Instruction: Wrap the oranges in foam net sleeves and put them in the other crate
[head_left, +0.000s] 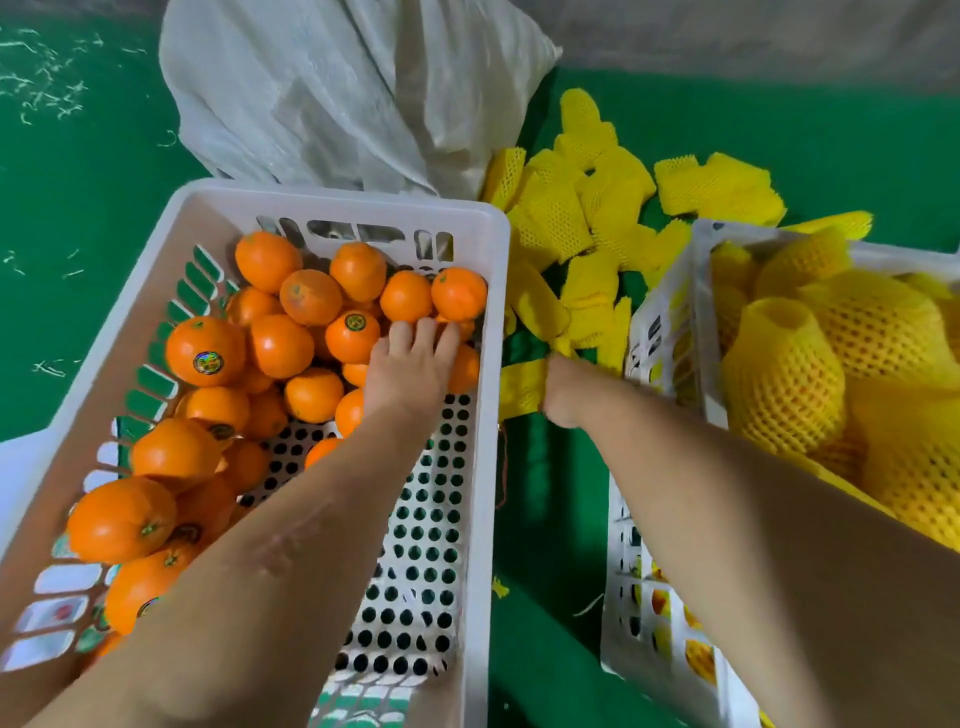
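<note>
Oranges (280, 345), bare and glossy, are heaped in the white perforated crate (343, 200), and several are marked with small round stickers. One orange (464, 368) near the crate's right wall is covered by the left hand (410, 370), whose fingers (427, 332) are spread and bent over the fruit, with the tips laid against the neighbouring fruit just beyond; whether the orange is actually gripped cannot be told, since most of it is hidden beneath the palm. Just past the fingertips two more oranges are seen against the far right corner of the crate. On the other side of the crate wall, a flat yellow foam net sleeve (522, 387) is pinched in the right hand (563, 395), whose fingers are curled around one end of it; the sleeve is held out from the fist toward the crate wall. Beyond those knuckles a loose pile of yellow sleeves (576, 218) is spread over the green floor (78, 208). To the outer side of the right hand a second white crate (698, 291) is filled with wrapped oranges (784, 374). Farther off, behind both crates, a pale woven sack (332, 88) is slumped.
</note>
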